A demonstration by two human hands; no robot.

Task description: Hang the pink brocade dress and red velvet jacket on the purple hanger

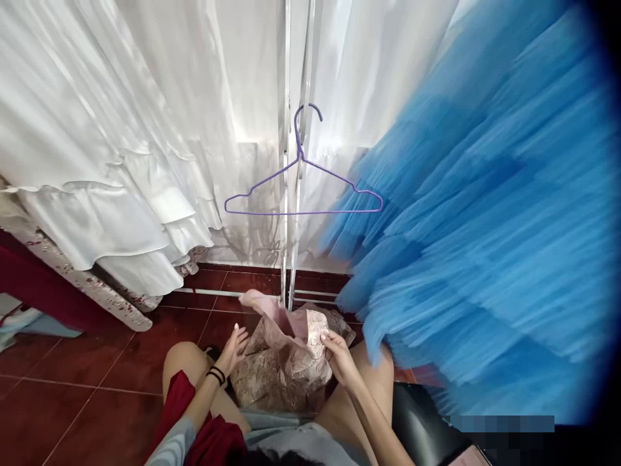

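A pale pink and gold patterned garment [272, 375] lies bunched between my knees, its smooth pink lining partly turned outward. My right hand [337, 355] pinches the garment's light, shiny edge between thumb and fingers. On the other side, my left hand [235, 346] is held close to the garment with its fingers apart and nothing in them; dark bands circle that wrist. Above both hands, a purple hanger [303, 213] hangs in front of the white metal poles [286, 252]. What its hook rests on cannot be made out.
White ruffled dresses [97, 220] hang at the left. Layered blue tulle [485, 246] fills the right side and reaches my right knee. Dark red cloth [208, 440] lies over my left leg. A black seat [422, 421] shows at lower right, above red floor tiles [72, 401].
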